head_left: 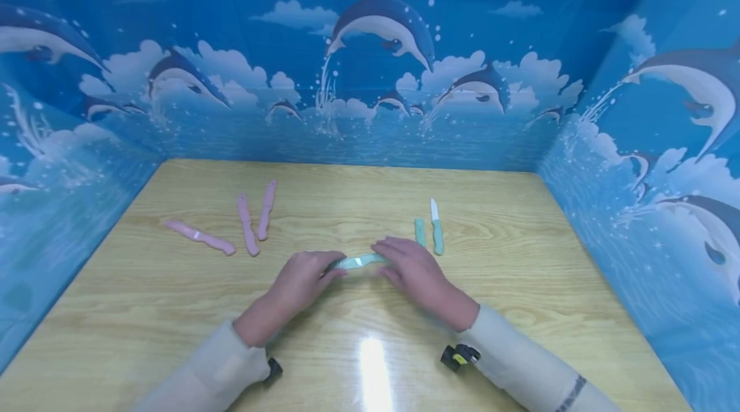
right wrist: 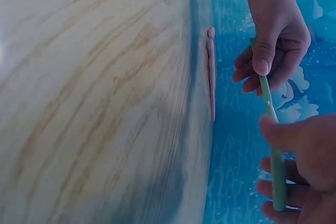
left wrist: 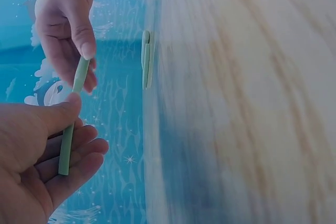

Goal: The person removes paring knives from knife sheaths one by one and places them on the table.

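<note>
Green knife (head_left: 360, 261) between both hands

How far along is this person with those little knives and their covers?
Seemingly done: one closed pink knife. In hand: the left hand and right hand grip a green knife by its ends. Seemingly left: two separate pink pieces, and a bare-bladed knife beside its green cover.

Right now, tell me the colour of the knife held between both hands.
Mint green knife; the head view shows it best.
</note>
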The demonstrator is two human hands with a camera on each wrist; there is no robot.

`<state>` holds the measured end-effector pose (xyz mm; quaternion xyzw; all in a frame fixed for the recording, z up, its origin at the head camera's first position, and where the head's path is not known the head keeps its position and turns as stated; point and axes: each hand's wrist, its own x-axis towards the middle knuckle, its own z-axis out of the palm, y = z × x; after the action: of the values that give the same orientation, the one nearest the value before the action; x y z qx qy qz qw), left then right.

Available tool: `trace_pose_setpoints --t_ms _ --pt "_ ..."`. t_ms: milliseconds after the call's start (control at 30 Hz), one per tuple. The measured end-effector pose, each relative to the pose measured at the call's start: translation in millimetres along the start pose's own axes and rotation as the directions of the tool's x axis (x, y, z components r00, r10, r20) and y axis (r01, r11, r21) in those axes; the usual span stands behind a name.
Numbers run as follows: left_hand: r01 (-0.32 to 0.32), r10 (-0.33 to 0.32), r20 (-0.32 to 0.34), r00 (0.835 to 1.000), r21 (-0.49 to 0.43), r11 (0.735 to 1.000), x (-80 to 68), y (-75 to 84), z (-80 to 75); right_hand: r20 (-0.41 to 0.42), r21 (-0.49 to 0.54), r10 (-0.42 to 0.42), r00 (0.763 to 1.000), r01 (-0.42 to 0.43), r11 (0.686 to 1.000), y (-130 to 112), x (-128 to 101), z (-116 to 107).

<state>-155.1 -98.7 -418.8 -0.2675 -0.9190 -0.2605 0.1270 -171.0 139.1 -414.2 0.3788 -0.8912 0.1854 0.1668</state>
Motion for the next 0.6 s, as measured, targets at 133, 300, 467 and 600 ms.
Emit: trace_pose_setpoints --t_ms 133,300,467,600 --pt "-0.005 0.005 -0.004 1.0 0.006 1.0 -0.2 0.1 -0.5 0.026 0.014 0.029 0.999 -0.03 0.999 -2.0 0.5 -0.6" --pt "-0.013 0.013 -0.008 1.0 0.012 1.0 0.5 -0.3 0.0 0.04 0.014 0.059 0.997 -0.059 0.998 -2.4 0.6 -1.0" --pt "-0.02 0.02 0.008 1.0 0.017 1.0 1.5 0.3 -0.8 0.039 0.031 0.088 0.995 -0.089 0.996 -2.3 -0.4 -0.5" --pt "-0.01 0.01 0.018 1.0 0.014 1.0 2.4 0.4 0.1 0.047 0.035 0.11 0.993 -0.112 0.993 -2.1 -1.2 0.5"
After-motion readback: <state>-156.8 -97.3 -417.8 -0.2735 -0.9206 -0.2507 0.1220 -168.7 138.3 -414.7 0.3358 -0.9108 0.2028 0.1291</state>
